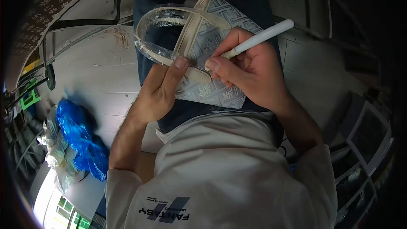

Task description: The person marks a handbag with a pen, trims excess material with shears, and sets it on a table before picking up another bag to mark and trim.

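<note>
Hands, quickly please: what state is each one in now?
Left hand: closed, pinching the cream strap.
Right hand: closed, holding the white pen.

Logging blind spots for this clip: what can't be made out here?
Head view: tip of the white pen is hidden behind the right hand fingers.
Head view: left hand fingertips are hidden under the patterned piece.
Head view: clutter beside the blue bag is blurred and too small to name.
Head view: corners are black, cut off by the lens rim.
</note>
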`<control>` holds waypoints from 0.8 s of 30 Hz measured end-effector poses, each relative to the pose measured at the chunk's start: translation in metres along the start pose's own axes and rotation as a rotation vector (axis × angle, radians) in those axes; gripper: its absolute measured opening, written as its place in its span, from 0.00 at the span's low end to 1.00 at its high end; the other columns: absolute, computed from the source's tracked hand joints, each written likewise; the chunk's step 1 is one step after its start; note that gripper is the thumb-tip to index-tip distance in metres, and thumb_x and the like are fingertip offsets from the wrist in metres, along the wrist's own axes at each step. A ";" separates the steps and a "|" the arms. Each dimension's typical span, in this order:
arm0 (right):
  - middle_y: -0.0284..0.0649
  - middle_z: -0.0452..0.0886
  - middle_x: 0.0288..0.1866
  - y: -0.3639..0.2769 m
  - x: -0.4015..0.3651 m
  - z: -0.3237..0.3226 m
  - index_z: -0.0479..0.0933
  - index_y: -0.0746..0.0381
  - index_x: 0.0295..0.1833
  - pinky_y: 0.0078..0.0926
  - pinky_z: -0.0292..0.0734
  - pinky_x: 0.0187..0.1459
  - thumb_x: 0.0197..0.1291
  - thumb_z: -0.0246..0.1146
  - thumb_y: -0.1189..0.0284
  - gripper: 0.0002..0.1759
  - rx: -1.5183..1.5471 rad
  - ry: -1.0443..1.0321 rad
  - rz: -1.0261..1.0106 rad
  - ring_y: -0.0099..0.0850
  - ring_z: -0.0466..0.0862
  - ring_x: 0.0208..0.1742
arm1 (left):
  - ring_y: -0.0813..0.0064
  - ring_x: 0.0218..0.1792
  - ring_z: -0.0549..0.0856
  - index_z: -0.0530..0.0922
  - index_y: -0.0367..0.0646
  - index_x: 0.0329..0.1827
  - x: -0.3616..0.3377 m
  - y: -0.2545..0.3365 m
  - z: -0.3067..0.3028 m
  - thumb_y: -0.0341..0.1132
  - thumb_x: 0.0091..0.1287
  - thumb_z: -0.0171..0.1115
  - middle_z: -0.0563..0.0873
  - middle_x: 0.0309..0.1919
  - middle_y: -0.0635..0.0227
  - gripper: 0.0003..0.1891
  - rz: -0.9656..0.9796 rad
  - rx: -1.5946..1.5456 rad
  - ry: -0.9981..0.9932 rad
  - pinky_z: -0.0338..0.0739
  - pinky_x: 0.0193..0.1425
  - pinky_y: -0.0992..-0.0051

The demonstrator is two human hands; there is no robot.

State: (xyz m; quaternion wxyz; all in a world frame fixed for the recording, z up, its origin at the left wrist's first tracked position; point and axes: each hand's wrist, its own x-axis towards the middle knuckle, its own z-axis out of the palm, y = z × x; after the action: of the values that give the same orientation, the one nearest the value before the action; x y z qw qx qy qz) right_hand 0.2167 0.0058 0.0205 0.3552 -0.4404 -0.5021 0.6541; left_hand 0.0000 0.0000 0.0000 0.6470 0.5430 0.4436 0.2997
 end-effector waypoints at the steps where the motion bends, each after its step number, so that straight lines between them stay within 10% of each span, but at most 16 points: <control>1: 0.38 0.83 0.32 -0.001 0.000 0.002 0.73 0.65 0.44 0.13 0.75 0.29 0.67 0.66 0.79 0.07 0.007 0.005 0.014 0.16 0.82 0.30 | 0.86 0.27 0.67 0.82 0.33 0.53 -0.001 0.005 0.000 0.45 0.83 0.46 0.74 0.23 0.75 0.23 -0.024 0.027 0.012 0.63 0.30 0.78; 12: 0.36 0.82 0.31 0.009 0.006 0.020 0.74 0.65 0.41 0.15 0.74 0.28 0.65 0.68 0.78 0.08 0.109 0.020 0.021 0.17 0.81 0.28 | 0.86 0.27 0.66 0.81 0.33 0.42 -0.011 0.012 -0.008 0.43 0.83 0.45 0.73 0.23 0.75 0.22 -0.052 0.097 0.102 0.63 0.28 0.76; 15: 0.35 0.81 0.30 0.023 0.006 0.034 0.75 0.65 0.36 0.24 0.74 0.27 0.59 0.73 0.76 0.11 -0.612 0.191 -0.736 0.20 0.80 0.27 | 0.85 0.27 0.66 0.81 0.32 0.42 -0.012 0.010 -0.014 0.42 0.83 0.45 0.73 0.23 0.74 0.22 -0.036 0.193 0.034 0.63 0.29 0.76; 18: 0.36 0.83 0.30 0.013 0.003 0.021 0.74 0.65 0.41 0.14 0.77 0.30 0.66 0.68 0.76 0.08 0.103 0.047 0.018 0.17 0.82 0.29 | 0.83 0.27 0.65 0.80 0.32 0.41 -0.013 0.014 -0.017 0.42 0.84 0.44 0.72 0.23 0.73 0.22 -0.090 0.234 -0.018 0.63 0.29 0.76; 24: 0.37 0.85 0.30 0.008 0.008 0.010 0.76 0.65 0.39 0.14 0.78 0.29 0.65 0.69 0.75 0.08 0.176 -0.011 0.104 0.16 0.83 0.29 | 0.83 0.25 0.64 0.79 0.33 0.39 -0.006 0.017 -0.008 0.42 0.84 0.45 0.70 0.19 0.75 0.22 -0.002 0.160 0.002 0.60 0.26 0.74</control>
State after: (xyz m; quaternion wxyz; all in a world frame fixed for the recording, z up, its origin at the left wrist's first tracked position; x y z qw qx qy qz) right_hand 0.2048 0.0076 0.0115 0.3554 -0.4294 -0.4211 0.7156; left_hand -0.0084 0.0029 0.0181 0.6014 0.5923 0.4671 0.2633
